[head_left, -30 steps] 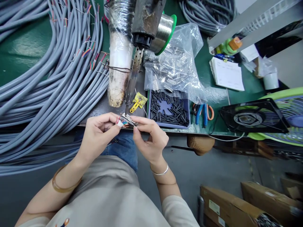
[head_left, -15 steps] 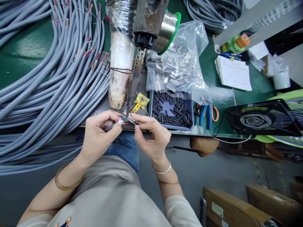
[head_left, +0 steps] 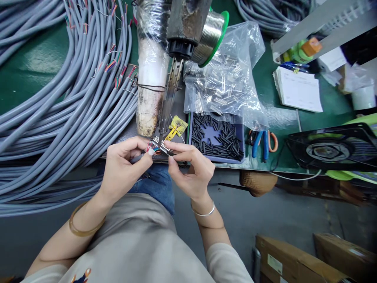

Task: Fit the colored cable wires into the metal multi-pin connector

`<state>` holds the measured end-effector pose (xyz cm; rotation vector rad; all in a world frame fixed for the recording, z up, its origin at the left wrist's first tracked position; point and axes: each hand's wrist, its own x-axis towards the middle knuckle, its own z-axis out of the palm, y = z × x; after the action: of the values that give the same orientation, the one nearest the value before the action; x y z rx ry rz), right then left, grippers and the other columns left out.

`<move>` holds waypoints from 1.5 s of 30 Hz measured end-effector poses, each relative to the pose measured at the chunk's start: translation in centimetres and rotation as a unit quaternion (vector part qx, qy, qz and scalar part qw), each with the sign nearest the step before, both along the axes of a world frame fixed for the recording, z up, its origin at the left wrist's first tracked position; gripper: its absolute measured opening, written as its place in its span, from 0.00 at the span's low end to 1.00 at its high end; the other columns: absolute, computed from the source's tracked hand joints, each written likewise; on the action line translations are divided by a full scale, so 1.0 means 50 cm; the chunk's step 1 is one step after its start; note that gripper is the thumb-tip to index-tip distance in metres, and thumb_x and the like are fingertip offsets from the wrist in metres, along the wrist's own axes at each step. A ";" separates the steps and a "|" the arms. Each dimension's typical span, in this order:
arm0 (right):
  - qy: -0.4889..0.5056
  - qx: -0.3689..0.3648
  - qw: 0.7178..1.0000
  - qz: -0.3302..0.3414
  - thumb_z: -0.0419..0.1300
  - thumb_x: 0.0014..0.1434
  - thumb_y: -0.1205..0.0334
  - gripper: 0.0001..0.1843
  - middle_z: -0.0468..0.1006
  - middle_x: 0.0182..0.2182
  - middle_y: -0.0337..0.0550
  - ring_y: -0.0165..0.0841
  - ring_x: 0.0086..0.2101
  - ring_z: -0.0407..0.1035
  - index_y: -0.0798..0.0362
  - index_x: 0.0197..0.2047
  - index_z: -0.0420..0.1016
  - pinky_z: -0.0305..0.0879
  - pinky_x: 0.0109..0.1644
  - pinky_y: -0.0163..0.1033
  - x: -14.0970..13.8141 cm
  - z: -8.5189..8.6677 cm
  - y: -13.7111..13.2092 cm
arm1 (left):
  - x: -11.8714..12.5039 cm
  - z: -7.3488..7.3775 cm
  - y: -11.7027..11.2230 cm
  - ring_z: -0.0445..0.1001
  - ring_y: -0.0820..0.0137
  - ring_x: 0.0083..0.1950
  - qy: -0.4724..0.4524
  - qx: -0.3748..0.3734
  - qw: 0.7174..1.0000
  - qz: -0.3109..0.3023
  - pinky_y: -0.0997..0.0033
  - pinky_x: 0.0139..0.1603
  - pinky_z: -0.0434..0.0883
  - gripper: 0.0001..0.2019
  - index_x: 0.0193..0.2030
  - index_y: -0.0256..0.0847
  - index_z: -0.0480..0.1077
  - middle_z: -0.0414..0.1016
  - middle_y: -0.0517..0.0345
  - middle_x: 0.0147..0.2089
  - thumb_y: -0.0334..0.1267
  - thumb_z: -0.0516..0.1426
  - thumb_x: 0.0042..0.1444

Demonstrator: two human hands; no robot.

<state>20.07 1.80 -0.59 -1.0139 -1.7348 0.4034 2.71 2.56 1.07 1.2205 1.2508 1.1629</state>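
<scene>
My left hand [head_left: 123, 167] pinches the end of a grey cable [head_left: 136, 158] whose coloured wires fan out at its tip. My right hand [head_left: 193, 171] pinches a small metal connector [head_left: 160, 145] against those wires. Both hands meet at the bench's front edge, right under the tip of a fixed soldering iron [head_left: 168, 103] that slants down from a dark holder. A yellow clip [head_left: 174, 127] lies just behind the connector.
Large coils of grey cable [head_left: 67, 98] cover the green bench on the left. A blue tray of black tubing pieces [head_left: 216, 137], a clear bag of metal parts [head_left: 226, 82], a solder spool [head_left: 210, 37], blue and orange cutters [head_left: 263, 141] and a black fan [head_left: 330, 149] lie right. Cardboard boxes [head_left: 297, 261] stand below.
Both hands with the cable end and connector have crept slightly up toward the iron's tip; the view has shifted a little to the left.
</scene>
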 end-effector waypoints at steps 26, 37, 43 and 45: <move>-0.114 0.089 0.989 -0.027 0.64 0.61 0.74 0.10 0.88 0.46 0.46 0.33 0.39 0.84 0.48 0.37 0.72 0.81 0.38 0.34 -0.002 0.010 -0.004 | 0.000 0.007 -0.003 0.63 0.81 0.24 0.027 0.017 0.999 -0.014 0.81 0.25 0.62 0.07 0.29 0.39 0.75 0.79 0.62 0.32 0.28 0.62 0.57; -0.049 0.027 0.998 -0.027 0.65 0.62 0.74 0.11 0.88 0.43 0.43 0.33 0.40 0.84 0.49 0.37 0.72 0.81 0.40 0.35 -0.005 0.004 -0.008 | -0.001 0.002 -0.007 0.66 0.80 0.25 0.001 0.006 1.000 -0.009 0.80 0.25 0.64 0.05 0.30 0.39 0.76 0.80 0.60 0.34 0.30 0.62 0.57; -0.051 0.032 0.998 -0.024 0.66 0.61 0.75 0.10 0.88 0.43 0.44 0.33 0.40 0.84 0.49 0.38 0.73 0.82 0.41 0.36 -0.004 0.002 -0.003 | 0.003 0.002 -0.003 0.66 0.80 0.24 0.019 0.007 1.000 -0.003 0.80 0.25 0.64 0.05 0.29 0.38 0.76 0.80 0.60 0.32 0.29 0.63 0.56; -0.052 0.037 0.998 -0.027 0.66 0.61 0.75 0.11 0.88 0.43 0.43 0.33 0.40 0.84 0.48 0.39 0.74 0.82 0.41 0.37 -0.004 0.004 -0.001 | 0.003 0.005 -0.002 0.69 0.78 0.27 0.015 0.015 1.000 -0.004 0.80 0.26 0.66 0.05 0.29 0.38 0.77 0.80 0.59 0.33 0.30 0.63 0.57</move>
<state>19.89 1.73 -0.37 -1.0422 -1.7973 0.2548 2.87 2.43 1.32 1.2687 1.2535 1.1646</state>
